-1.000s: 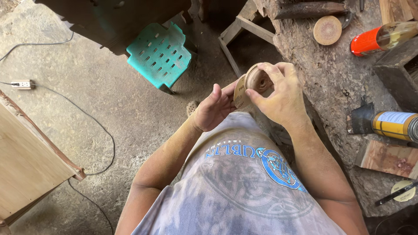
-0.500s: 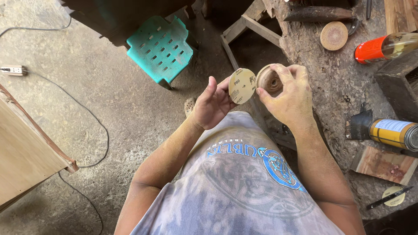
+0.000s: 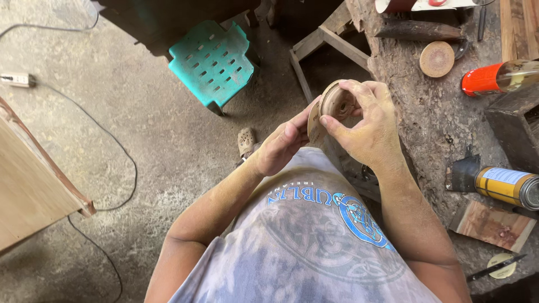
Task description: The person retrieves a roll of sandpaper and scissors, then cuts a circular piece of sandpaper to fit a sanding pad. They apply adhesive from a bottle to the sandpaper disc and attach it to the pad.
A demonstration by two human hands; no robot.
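While the disc (image 3: pixel 313 124) is being pinched at its edge by the left hand (image 3: pixel 281 147) fingertips, the round pad (image 3: pixel 338 102) just beyond it is being gripped by the curled right hand (image 3: pixel 370 126) fingers. Both are being held in mid-air, so a slackened pinch is likely letting the thin disc slip or seat off-centre.

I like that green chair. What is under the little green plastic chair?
Under the green plastic chair only dusty concrete floor shows around its legs. The seat covers the spot right below, so anything there cannot be seen.
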